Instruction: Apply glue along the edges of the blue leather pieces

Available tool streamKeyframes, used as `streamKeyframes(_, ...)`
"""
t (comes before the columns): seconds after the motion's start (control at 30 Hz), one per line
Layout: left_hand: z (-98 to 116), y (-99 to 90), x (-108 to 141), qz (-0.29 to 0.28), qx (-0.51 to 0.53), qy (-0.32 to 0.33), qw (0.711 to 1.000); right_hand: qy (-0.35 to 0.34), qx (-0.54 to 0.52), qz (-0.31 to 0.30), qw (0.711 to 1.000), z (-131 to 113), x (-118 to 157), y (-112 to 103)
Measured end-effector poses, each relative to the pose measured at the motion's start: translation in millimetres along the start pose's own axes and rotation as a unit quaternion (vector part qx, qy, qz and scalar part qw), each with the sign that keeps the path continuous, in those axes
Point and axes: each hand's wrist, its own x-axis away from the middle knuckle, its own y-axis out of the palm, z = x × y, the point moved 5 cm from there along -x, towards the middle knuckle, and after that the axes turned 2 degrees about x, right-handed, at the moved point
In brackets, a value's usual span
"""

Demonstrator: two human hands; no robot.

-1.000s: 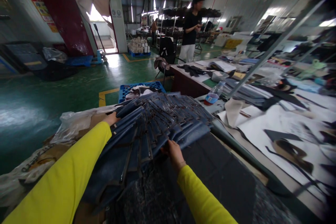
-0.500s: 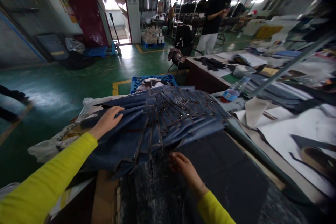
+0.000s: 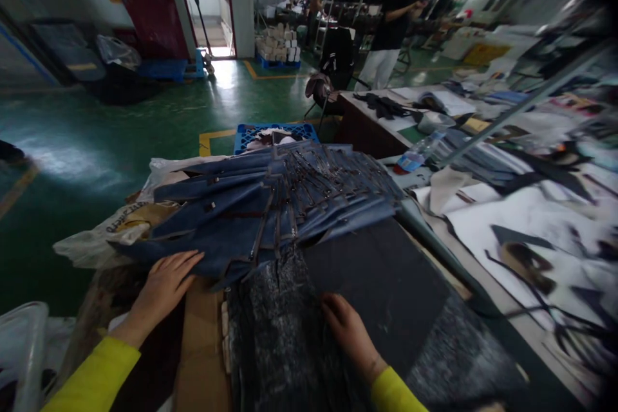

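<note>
Dark blue leather-like pieces [image 3: 222,219] with dark edging and zip-like strips lie fanned out in an overlapping pile ahead of me. My left hand [image 3: 167,286] rests at the near left edge of the pile, its fingers stretched out and touching the lowest piece; it grips nothing. To the right, my right hand [image 3: 347,328] is over a worn black board [image 3: 284,335], fingers curled in and nothing visible in them. A smooth dark sheet [image 3: 381,277] lies just beyond and right of that hand.
A cardboard box [image 3: 203,347] stands below the pile, with clear plastic wrapping [image 3: 91,241] at its left. At right, a table holds pale sheets [image 3: 502,225] and a bottle [image 3: 418,154]. A blue crate [image 3: 244,136] sits behind the pile. Farther back stands a person [image 3: 391,19].
My left hand has come off the upper left of the pile and moved down toward me to its near edge. My right hand has shifted slightly closer. The view has tilted downward.
</note>
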Motion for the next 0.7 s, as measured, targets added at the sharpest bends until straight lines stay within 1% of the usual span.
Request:
streamKeyframes(0.03,4.7,3.2,-6.3,0.012,0.007,0.002,1.0,-0.025,0.05,0.012,0.998,-0.7,6.4,-5.1)
streamKeyframes(0.1,19.6,9.8,-22.2,0.027,0.033,0.007,0.999,-0.051,0.129,0.026,0.99,1.3,17.1,-10.5)
streamKeyframes(0.23,58.0,15.6,-50.8,0.039,0.07,0.009,0.997,-0.068,0.196,0.059,0.976,16.3,26.1,-7.3)
streamKeyframes(0.3,70.0,14.2,-55.7,0.03,0.067,0.0,0.997,-0.085,0.209,0.086,0.97,27.0,26.8,-2.7)
streamKeyframes(0.37,73.5,8.8,-49.9,0.036,0.071,-0.01,0.997,-0.117,0.22,0.11,0.962,38.0,27.2,2.0)
streamKeyframes(0.43,72.6,0.7,-31.9,0.063,0.083,-0.017,0.994,-0.161,0.237,0.119,0.951,48.8,27.6,6.3)
streamKeyframes(0.5,72.2,-5.8,-3.1,0.094,0.096,-0.032,0.99,-0.202,0.254,0.129,0.937,60.0,27.6,7.4)
streamKeyframes(0.6,78.9,-6.6,50.9,0.115,0.12,-0.076,0.983,-0.27,0.266,0.135,0.916,74.8,25.9,5.6)
streamKeyframes(0.7,94.4,0.5,111.4,0.101,0.153,-0.14,0.973,-0.33,0.252,0.112,0.903,82.7,21.7,4.6)
